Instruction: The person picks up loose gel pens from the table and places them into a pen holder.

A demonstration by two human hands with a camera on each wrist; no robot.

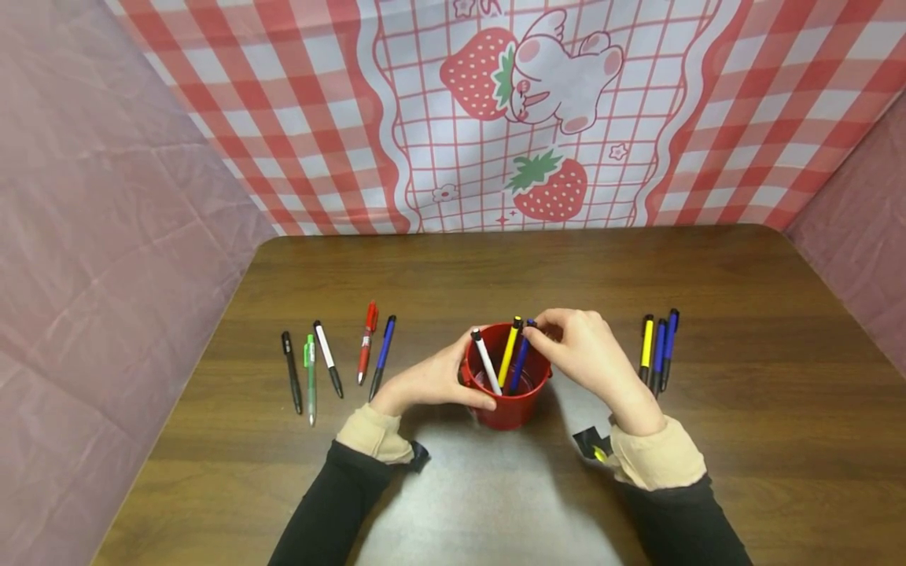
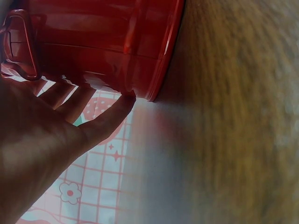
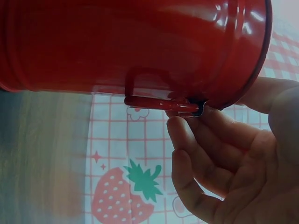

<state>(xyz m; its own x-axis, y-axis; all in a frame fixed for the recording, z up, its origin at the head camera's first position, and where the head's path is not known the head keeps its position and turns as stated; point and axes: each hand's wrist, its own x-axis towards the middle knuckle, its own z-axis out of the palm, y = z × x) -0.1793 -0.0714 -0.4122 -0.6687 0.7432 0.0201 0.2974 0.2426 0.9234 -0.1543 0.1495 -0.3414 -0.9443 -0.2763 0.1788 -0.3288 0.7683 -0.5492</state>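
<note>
A small red bucket [image 1: 506, 412] stands upright in the middle of the table. My left hand [image 1: 437, 379] grips its left side, the thumb in front and the other fingers round the back; the left wrist view shows those fingers against the bucket wall [image 2: 93, 46]. Inside lean a white marker [image 1: 487, 362], a yellow marker [image 1: 507, 355] and a blue marker [image 1: 520, 365]. Over the right rim, my right hand [image 1: 593, 355] pinches the top of the blue marker between thumb and forefinger. In the right wrist view its other fingers curl beside the bucket's handle loop [image 3: 159, 103].
Left on the wooden table [image 1: 212, 472] lie a black pen [image 1: 292, 373], a green pen [image 1: 311, 381], a white marker [image 1: 328, 358], a red pen [image 1: 366, 343] and a blue pen [image 1: 383, 355]. A yellow marker [image 1: 647, 342] and two blue markers [image 1: 669, 346] lie right. A checked cloth [image 1: 340, 118] hangs behind.
</note>
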